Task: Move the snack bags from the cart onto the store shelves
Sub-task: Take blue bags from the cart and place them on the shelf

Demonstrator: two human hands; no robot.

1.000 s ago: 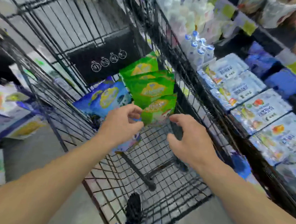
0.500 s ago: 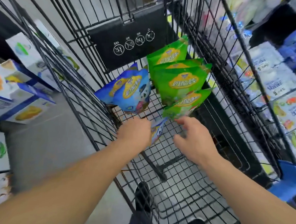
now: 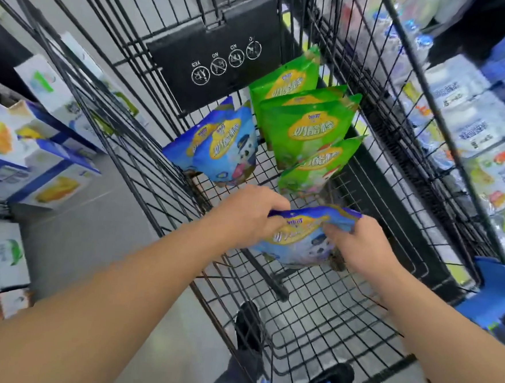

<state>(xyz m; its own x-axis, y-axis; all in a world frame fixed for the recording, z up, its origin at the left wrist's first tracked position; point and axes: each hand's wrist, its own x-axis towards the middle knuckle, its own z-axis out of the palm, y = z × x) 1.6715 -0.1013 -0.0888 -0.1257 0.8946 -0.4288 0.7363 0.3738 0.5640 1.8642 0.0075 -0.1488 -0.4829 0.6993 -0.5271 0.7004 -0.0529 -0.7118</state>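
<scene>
Both hands gripping one blue snack bag point(image 3: 298, 239) low over cart point(image 3: 325, 325) floor: left hand point(image 3: 245, 213) pinching bag's top-left edge, right hand point(image 3: 358, 246) curling round right side. Bag lying roughly flat, long axis running hand to hand. Just beyond grip: green bags point(image 3: 306, 132) leaning far-right, two blue bags point(image 3: 218, 147) far-left, both waiting. Store shelves point(image 3: 485, 141) sitting right of grip, past cart's side wire, nearer right hand; lift likely going up and right.
</scene>
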